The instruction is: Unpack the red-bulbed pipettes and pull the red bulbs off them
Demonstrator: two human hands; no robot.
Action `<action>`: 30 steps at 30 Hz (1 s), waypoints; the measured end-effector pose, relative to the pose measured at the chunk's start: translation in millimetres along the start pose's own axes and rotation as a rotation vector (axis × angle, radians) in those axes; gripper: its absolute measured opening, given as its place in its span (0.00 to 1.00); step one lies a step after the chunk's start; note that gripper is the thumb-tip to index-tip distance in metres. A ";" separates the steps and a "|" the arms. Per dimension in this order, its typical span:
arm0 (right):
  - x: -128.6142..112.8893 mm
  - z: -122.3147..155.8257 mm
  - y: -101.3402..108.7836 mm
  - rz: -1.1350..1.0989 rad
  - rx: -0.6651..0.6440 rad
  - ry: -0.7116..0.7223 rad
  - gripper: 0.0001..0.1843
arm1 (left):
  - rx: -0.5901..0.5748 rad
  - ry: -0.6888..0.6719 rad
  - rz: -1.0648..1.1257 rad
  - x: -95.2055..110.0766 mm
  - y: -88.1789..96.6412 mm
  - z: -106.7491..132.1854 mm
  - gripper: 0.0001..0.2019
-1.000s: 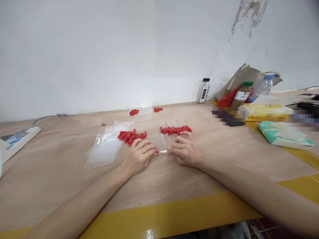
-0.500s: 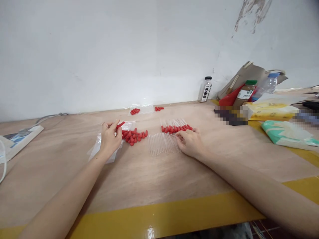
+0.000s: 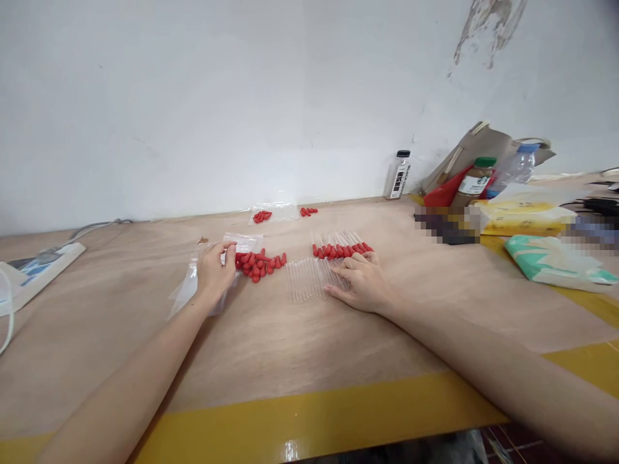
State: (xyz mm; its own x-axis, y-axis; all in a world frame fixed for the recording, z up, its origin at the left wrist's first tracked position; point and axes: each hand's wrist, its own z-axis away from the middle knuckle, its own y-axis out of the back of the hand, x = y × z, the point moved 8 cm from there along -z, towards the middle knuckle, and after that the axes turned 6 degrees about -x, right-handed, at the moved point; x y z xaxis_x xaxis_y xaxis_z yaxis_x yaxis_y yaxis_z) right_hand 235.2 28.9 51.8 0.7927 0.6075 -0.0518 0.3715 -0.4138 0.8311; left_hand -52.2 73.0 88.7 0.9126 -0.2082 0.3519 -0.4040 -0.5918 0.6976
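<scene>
My left hand [image 3: 215, 267] is at the left edge of a pile of red rubber dropper bulbs [image 3: 257, 265], fingers curled and closed. Whatever its fingertips hold is hidden. Beneath that hand lie clear plastic bags [image 3: 184, 291]. My right hand [image 3: 360, 281] rests over the right end of a row of thin clear tubes [image 3: 304, 280], thumb and fingers apart, touching them. Just behind this row, clear tubes fitted with red bulbs [image 3: 338, 250] lie side by side.
Against the wall are a clear bag [image 3: 283, 211] with red bulbs and a few loose bulbs [image 3: 308, 211]. A power strip [image 3: 53, 274] sits at left. Bottles [image 3: 399, 175], a grey bag [image 3: 471, 151] and tissue packs [image 3: 556, 264] occupy the right side.
My left hand has lowered toward the pile, and the red bulb that showed at its fingertips is no longer distinct. My right hand's thumb and fingers have spread over the tubes.
</scene>
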 end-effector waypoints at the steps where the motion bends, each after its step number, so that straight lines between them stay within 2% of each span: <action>1: -0.2 -0.2 -1.2 -0.004 -0.017 0.004 0.24 | 0.035 -0.064 -0.003 11.6 3.3 1.9 0.11; 3: -0.3 -0.5 -3.1 -0.007 -0.048 0.004 0.25 | 0.046 -0.212 -0.001 41.2 2.0 6.4 0.09; 5: -0.4 -0.7 -3.8 -0.008 -0.070 0.002 0.27 | -0.052 -0.331 -0.018 72.3 -13.4 9.4 0.08; 7: -0.4 -0.7 -3.2 -0.010 -0.079 0.001 0.28 | -0.193 -0.377 -0.056 97.8 -37.2 8.7 0.07; 11: 6.0 -0.1 2.6 -0.050 -0.017 -0.031 0.25 | -0.393 -0.308 -0.033 130.5 -81.2 -4.2 0.12; 15: 27.1 2.9 11.5 -0.099 0.137 -0.159 0.16 | -0.454 -0.297 -0.016 156.8 -108.2 -14.9 0.17; 18: 40.2 5.1 13.2 -0.081 0.190 -0.230 0.14 | -0.443 -0.232 0.010 161.0 -118.2 -19.5 0.15; 22: 45.8 5.2 12.9 -0.096 0.208 -0.239 0.12 | -0.394 -0.145 0.037 147.2 -111.5 -18.2 0.15; 25: 42.3 5.1 17.3 -0.161 0.267 -0.190 0.13 | -0.370 -0.151 0.072 130.9 -89.0 -3.5 0.14; 27: 34.0 4.5 21.2 -0.147 0.290 -0.122 0.19 | -0.354 -0.193 0.088 121.2 -69.2 13.6 0.12; 30: 11.9 2.3 22.1 -0.050 0.234 0.028 0.24 | -0.280 -0.415 0.061 121.8 -38.6 44.8 0.09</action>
State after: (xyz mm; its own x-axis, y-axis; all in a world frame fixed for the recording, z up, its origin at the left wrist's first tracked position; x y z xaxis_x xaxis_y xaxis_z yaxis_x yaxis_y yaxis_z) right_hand 253.9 25.5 68.2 0.7580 0.6484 -0.0714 0.5145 -0.5269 0.6765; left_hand 77.5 35.6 76.7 0.8119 -0.5618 0.1591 -0.4071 -0.3494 0.8439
